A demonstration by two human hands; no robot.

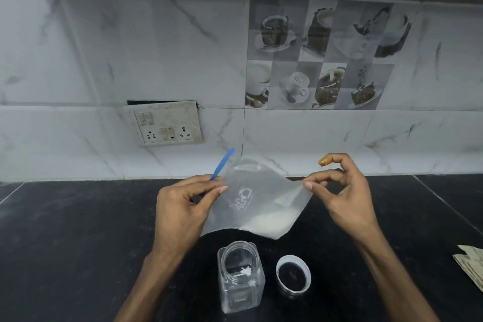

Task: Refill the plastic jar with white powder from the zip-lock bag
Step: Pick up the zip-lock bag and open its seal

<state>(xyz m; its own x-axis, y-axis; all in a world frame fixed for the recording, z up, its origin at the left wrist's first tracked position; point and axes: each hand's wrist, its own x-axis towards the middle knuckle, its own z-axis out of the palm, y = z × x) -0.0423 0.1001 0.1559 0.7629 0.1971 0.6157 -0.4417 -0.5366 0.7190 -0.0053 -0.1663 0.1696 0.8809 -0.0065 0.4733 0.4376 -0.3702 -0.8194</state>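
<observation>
Although the clear square-shouldered plastic jar [241,277] stands open on the black stone desk [65,243], we judge the refill barely begun: only a small clump of white powder lies at its bottom, and the rest of it looks empty. Its round white-rimmed lid [293,275] is already off and lies just beside the jar to the right, so the opening step is done.

We hold the translucent zip-lock bag [257,197] in the air above and behind the jar, apart from its mouth. Our left hand [183,209] pinches the bag's left edge, near the blue zip strip [223,164] that sticks up past the fingers. Our right hand [345,196] pinches the right edge between thumb and forefinger, the other fingers curled loosely; one fingertip carries a tan covering. Both hands are thus closed on the bag, stretching it between them.

Inside the bag, the white powder [269,222] is gathered in the lower right corner, a modest heap, while the upper part of the bag is slack and holds nothing we can see. Whether the zip is already parted we cannot tell.

What is left, as we judge it, is nearly everything: bring the bag's mouth over the jar, tip the powder in, and put the lid back on. A few folded papers [470,264] lie at the desk's right edge, well apart.
</observation>
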